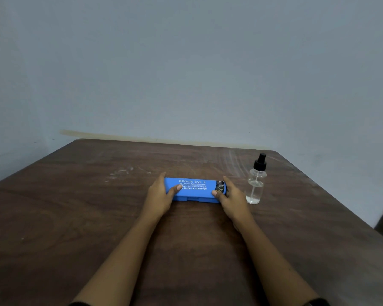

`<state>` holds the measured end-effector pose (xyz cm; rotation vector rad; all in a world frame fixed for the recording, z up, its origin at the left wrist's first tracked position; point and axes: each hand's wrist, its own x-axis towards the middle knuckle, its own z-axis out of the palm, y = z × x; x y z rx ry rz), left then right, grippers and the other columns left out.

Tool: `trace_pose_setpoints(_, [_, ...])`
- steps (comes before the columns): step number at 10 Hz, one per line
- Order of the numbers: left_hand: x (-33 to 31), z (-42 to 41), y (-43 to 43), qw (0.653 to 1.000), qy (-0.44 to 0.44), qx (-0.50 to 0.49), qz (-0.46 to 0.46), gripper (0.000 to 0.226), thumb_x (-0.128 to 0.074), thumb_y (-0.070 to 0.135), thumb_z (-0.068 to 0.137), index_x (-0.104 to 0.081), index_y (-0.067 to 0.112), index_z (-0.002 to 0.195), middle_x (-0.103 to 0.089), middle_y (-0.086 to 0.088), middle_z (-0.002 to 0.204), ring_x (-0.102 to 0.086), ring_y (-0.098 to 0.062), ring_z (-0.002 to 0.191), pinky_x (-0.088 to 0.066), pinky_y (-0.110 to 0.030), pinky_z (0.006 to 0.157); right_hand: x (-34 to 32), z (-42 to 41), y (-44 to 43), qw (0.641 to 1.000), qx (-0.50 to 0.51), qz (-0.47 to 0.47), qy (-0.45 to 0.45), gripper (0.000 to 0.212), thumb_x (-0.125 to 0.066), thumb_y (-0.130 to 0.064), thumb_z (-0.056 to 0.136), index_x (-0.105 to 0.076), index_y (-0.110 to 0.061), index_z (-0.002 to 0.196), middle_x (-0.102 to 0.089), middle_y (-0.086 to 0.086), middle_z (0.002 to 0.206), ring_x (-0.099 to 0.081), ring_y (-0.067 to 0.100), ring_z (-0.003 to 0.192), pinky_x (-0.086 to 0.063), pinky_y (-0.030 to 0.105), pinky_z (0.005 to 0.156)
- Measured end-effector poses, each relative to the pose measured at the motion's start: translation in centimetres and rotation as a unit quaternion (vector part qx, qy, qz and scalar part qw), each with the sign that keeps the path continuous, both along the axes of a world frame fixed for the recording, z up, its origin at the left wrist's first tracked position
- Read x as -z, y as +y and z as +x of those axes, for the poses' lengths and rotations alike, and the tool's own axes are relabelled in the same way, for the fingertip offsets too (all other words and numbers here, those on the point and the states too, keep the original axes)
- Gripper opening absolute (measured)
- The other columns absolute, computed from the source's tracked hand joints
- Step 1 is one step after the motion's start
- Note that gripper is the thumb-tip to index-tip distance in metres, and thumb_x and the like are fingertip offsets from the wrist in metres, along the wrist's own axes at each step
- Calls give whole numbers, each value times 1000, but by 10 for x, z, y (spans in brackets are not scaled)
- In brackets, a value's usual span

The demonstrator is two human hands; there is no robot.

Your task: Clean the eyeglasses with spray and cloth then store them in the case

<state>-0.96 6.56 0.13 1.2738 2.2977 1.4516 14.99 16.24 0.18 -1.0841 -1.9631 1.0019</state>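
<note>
A blue eyeglass case (195, 189) with white lettering lies closed on the brown wooden table (97, 217), long side towards me. My left hand (161, 195) grips its left end, thumb on the lid. My right hand (229, 198) grips its right end, thumb on the lid's dark patch. To the right of the case stands a clear spray bottle (256, 183) with a black pump top, upright, a little liquid at its bottom. No eyeglasses or cloth are visible; what the case holds is hidden.
The table's back edge meets a plain grey-blue wall (186, 74). Its right edge (341, 206) slants close past the bottle. Pale smears mark the wood behind the case.
</note>
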Motion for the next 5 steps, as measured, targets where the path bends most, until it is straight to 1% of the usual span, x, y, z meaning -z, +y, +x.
trace_pose_setpoints(1, [-1, 2, -4, 1000, 0, 5, -7, 67, -54, 34, 89, -25, 5, 141, -32, -18, 148, -30, -30, 136, -27, -33, 107, -2, 0, -4, 999, -7, 28, -20, 60, -56, -21, 90, -28, -11, 142, -39, 13, 145, -38, 26, 132, -32, 33, 106])
trace_pose_setpoints(2, [0, 4, -4, 1000, 11, 3, 0, 67, -50, 35, 91, -20, 5, 143, -20, -16, 153, -19, -27, 141, -19, -34, 112, -3, -2, -9, 995, 3, 86, -40, 54, -50, -21, 93, -29, -9, 141, -33, 11, 149, -31, 25, 137, -27, 33, 110])
trace_pose_setpoints(3, [3, 3, -1, 994, 103, -29, 13, 63, -41, 36, 94, -17, 7, 144, -8, -10, 157, -3, -21, 144, -5, -32, 116, -2, -6, -15, 975, 18, 207, -76, 45, -40, -11, 95, -33, -8, 139, -29, 7, 151, -22, 20, 141, -23, 31, 112])
trace_pose_setpoints(4, [5, 4, 1, 974, 212, -67, 32, 59, -36, 36, 95, -16, 8, 144, -8, -10, 157, 2, -20, 144, 1, -31, 116, -1, -10, -21, 941, 9, 312, -132, 45, -40, -6, 92, -37, -6, 137, -33, 9, 150, -23, 21, 141, -26, 31, 112])
trace_pose_setpoints(5, [2, 8, 5, 946, 310, -88, 39, 57, -35, 35, 95, -18, 13, 144, -14, -10, 155, 4, -21, 141, 2, -36, 115, -3, -20, -21, 898, 8, 408, -162, 41, -53, -5, 85, -51, -1, 126, -52, 15, 135, -42, 29, 131, -43, 42, 104])
